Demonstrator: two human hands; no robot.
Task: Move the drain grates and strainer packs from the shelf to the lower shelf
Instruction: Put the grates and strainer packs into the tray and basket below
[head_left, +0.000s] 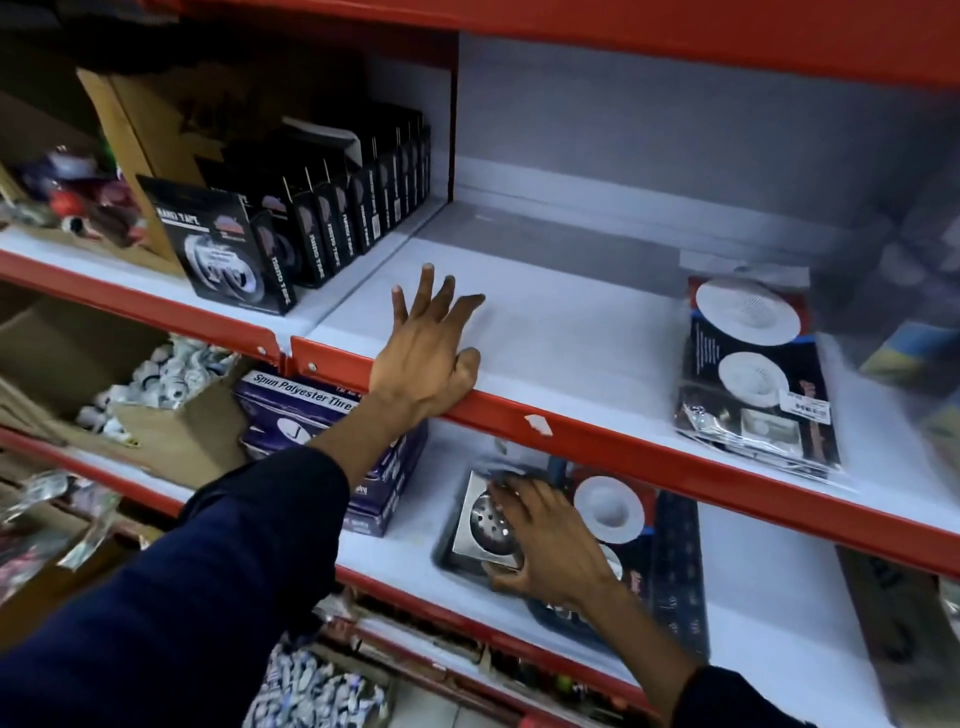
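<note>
On the lower shelf (769, 587) lies a square steel drain grate (480, 530) with a round perforated centre, and my right hand (545, 540) is closed around its right side. Just right of it lies a strainer pack (649, 525) showing white round strainers. On the upper shelf (561, 332) a stack of strainer packs (756, 374) in clear plastic rests at the right. My left hand (428, 348) lies flat with spread fingers on the upper shelf's bare white surface, the palm over the red front edge.
Black nano tape boxes (291, 228) stand in a row left of the red divider. Blue thread boxes (332, 431) and a cardboard box of white fittings (156, 384) sit on the lower shelf's left. More goods fill the shelf underneath.
</note>
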